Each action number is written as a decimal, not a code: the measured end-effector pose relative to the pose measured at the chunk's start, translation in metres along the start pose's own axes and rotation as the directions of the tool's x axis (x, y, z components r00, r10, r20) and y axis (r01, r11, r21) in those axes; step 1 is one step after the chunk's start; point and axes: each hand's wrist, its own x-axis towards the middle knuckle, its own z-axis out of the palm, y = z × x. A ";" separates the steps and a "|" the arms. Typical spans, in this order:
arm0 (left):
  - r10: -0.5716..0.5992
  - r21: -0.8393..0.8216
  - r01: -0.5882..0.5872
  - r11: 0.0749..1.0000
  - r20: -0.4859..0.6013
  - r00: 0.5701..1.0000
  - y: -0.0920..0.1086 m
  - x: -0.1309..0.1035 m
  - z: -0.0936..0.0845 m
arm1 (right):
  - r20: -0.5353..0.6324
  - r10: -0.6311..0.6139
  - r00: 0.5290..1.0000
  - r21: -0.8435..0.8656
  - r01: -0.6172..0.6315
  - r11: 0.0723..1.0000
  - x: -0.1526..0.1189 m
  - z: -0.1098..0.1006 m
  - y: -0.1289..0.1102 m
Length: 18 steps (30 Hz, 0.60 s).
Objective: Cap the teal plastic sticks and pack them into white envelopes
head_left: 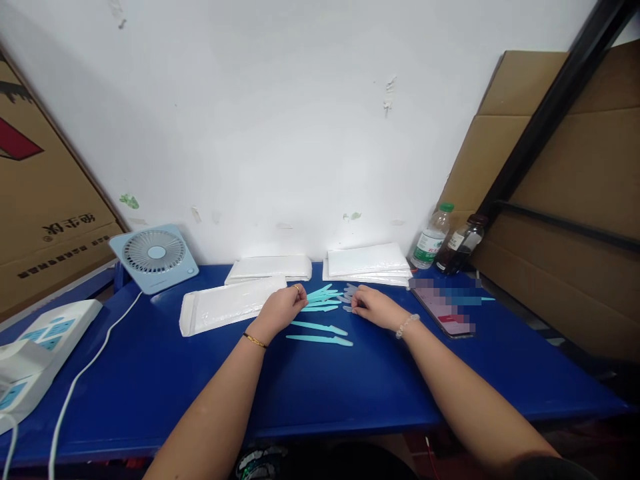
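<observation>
My left hand (284, 305) is closed in a pinch at the handle ends of several turquoise eyebrow razors (323, 303), which lie fanned out on the blue table. Opposite it, my right hand (377, 308) has its fingers curled together beside some translucent blade covers (349, 291); what is in its fingertips, if anything, is hidden. Nearer to me, two more razors lie apart from the bunch, an upper razor (323, 328) and a lower razor (315, 339), both with their blade ends to the right.
A white padded mailer (220, 308) lies left of the razors; mailer stacks (273, 267) (367, 260) sit by the wall. A phone (440, 310), water bottle (431, 240) and dark drink bottle (460, 247) are at right. A fan (155, 257) and power strip (45, 347) stand left.
</observation>
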 end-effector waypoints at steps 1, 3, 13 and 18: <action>0.004 -0.002 -0.004 1.000 -0.003 1.000 0.000 0.000 0.000 | -0.039 0.000 0.999 -0.002 0.000 1.000 -0.001 -0.002 -0.001; 0.007 -0.001 -0.007 1.000 -0.005 1.000 -0.001 0.001 0.000 | -0.134 -0.005 0.991 -0.012 0.003 1.000 -0.001 -0.007 -0.002; 0.039 0.055 -0.040 0.998 0.013 0.999 0.006 -0.001 0.001 | -0.188 -0.016 0.982 -0.098 -0.003 0.995 0.000 -0.008 -0.010; 0.046 0.104 -0.047 0.993 0.016 0.999 0.005 -0.001 -0.001 | -0.182 -0.040 0.983 -0.112 0.020 0.994 -0.002 -0.011 -0.011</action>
